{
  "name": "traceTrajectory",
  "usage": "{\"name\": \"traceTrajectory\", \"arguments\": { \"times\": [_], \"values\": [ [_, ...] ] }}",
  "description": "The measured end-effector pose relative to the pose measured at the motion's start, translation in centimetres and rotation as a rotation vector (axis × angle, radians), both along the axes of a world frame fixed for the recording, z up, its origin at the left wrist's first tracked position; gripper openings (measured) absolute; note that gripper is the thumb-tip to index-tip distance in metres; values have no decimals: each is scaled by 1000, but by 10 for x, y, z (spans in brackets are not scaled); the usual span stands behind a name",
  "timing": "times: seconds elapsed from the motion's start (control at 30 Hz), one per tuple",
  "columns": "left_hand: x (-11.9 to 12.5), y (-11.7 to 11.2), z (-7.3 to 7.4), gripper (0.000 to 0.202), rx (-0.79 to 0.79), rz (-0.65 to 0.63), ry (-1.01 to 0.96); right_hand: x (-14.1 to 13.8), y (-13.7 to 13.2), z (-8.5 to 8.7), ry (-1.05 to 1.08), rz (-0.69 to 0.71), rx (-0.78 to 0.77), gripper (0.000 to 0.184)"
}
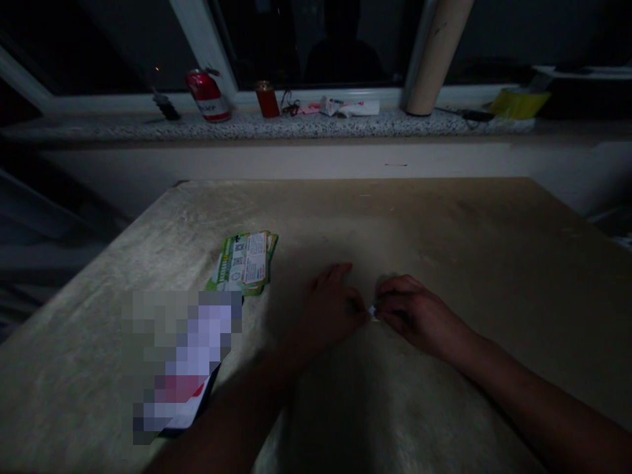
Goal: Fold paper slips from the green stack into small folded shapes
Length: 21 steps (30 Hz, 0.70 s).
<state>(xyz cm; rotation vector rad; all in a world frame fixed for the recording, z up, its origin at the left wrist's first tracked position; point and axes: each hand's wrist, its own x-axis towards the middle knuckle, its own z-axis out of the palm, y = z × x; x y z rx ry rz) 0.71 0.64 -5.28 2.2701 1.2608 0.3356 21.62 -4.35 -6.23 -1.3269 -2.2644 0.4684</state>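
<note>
Over the middle of the dim table, my left hand [333, 304] and my right hand [412, 311] meet almost fingertip to fingertip. Between them is a small whitish piece [372, 311], mostly covered by the fingers and too small to name. My right hand is closed, its thumb and fingers pinching the piece from the right. From the left, the thumb and a finger of my left hand pinch at its other side, while the other fingers stretch forward. To the left lies a loose stack of green and white printed leaflets [247, 260].
A phone-like device [190, 408], partly pixelated, lies left of my left forearm. Beyond the table [444, 224], the speckled windowsill [296, 131] holds a red can [207, 97], a small reddish jar [267, 100], a cardboard tube [437, 59] and a yellow object [521, 103].
</note>
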Motion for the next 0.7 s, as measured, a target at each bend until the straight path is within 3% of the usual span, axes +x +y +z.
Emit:
{"name": "traceTrajectory", "arguments": {
  "times": [0.3,0.5,0.7],
  "values": [
    [-2,3,-1,2,-6,12,-6,-6,1,-5,55,-84,-7,4],
    [-2,1,-1,2,-4,2,8,-13,3,-11,60,-185,13,12],
    [-2,0,-3,6,4,-12,22,-2,15,-19,51,-278,61,12]
  ]
}}
